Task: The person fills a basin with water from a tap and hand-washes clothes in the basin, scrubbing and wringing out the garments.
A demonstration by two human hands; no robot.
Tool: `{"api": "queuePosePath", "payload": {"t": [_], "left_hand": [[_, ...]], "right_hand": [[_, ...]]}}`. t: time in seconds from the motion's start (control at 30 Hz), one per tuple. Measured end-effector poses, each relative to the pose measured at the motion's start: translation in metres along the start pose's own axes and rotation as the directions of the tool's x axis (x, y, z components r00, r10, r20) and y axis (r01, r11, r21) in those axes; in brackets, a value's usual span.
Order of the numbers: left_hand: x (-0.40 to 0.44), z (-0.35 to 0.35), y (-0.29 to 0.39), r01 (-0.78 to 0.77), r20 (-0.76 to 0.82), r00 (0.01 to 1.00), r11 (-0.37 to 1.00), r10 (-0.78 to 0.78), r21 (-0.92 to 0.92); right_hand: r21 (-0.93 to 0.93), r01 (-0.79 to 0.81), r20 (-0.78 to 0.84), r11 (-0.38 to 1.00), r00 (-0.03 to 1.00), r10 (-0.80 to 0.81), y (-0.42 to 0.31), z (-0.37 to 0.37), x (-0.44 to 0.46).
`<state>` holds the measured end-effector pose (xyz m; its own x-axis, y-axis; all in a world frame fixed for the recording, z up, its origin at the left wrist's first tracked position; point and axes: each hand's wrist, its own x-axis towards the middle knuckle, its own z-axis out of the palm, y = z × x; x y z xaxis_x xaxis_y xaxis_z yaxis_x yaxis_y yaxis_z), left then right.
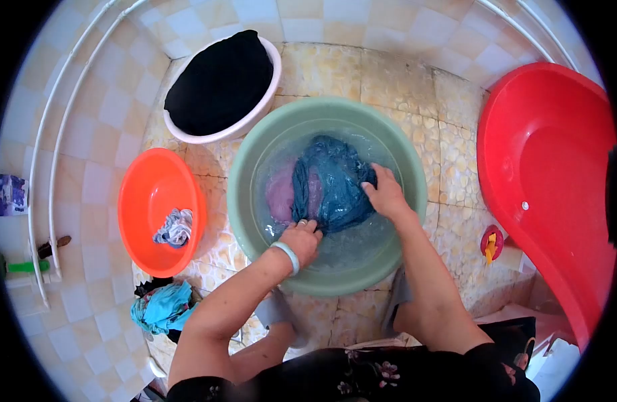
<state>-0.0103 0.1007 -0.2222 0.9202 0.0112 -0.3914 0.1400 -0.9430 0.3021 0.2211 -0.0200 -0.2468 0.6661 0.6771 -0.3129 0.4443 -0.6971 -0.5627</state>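
A large green basin [246, 249] holds water with a wet dark blue cloth [338, 177] and a purple cloth [280, 193] in it. At the near left edge of the blue cloth, my left hand [300, 241], with a ring and a pale bracelet at the wrist, has its fingers closed on the fabric. On the cloth's right side my right hand [384, 194] grips the blue fabric between thumb and fingers. The purple cloth lies partly under the blue one, to the left.
A pink-white basin [273, 84] with black cloth [221, 84] stands at the back left. Left are an orange basin [148, 201] with a small light cloth [174, 228] and a turquoise cloth pile [162, 308]. A red tub [556, 147] is on the right.
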Motion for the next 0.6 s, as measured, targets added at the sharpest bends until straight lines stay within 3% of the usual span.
{"api": "queuePosePath", "payload": {"t": [0.1, 0.2, 0.3, 0.33, 0.43, 0.47, 0.53, 0.57, 0.6], "left_hand": [[0.002, 0.007, 0.005, 0.101, -0.156, 0.980, 0.983, -0.125, -0.152], [0.012, -0.005, 0.000, 0.352, -0.019, 0.930, 0.905, -0.366, -0.238], [0.015, 0.004, -0.013, 0.427, -0.033, 0.892, 0.866, -0.450, -0.259], [0.016, 0.003, -0.014, 0.452, 0.029, 0.890, 0.872, -0.455, -0.189], [0.027, 0.010, -0.017, 0.499, 0.111, 0.863, 0.866, -0.494, -0.029], [0.029, 0.014, -0.021, 0.491, 0.037, 0.871, 0.871, -0.489, -0.038], [0.031, -0.004, -0.030, 0.542, 0.095, 0.840, 0.831, -0.534, -0.120], [0.029, -0.010, -0.035, 0.568, 0.126, 0.823, 0.808, -0.554, -0.157], [0.027, -0.011, -0.040, 0.571, 0.013, 0.816, 0.801, -0.578, -0.178]], "right_hand": [[-0.118, 0.145, 0.055, 0.982, 0.989, -0.139, -0.020, 0.008, -0.010], [-0.306, 0.307, 0.263, 0.901, 0.937, -0.230, -0.028, 0.023, -0.029], [-0.294, 0.244, 0.408, 0.924, 0.906, -0.109, -0.001, 0.032, 0.001], [-0.362, 0.298, 0.369, 0.883, 0.916, -0.158, 0.003, 0.034, 0.005], [-0.413, 0.200, 0.527, 0.889, 0.848, 0.054, -0.021, 0.002, 0.011], [-0.383, 0.108, 0.503, 0.917, 0.858, 0.109, -0.019, -0.003, 0.017], [-0.305, -0.077, 0.460, 0.949, 0.861, 0.217, -0.011, -0.010, 0.027], [-0.321, -0.068, 0.373, 0.944, 0.908, 0.193, -0.005, -0.009, 0.028], [-0.338, -0.062, 0.283, 0.939, 0.945, 0.164, -0.002, -0.008, 0.028]]}}
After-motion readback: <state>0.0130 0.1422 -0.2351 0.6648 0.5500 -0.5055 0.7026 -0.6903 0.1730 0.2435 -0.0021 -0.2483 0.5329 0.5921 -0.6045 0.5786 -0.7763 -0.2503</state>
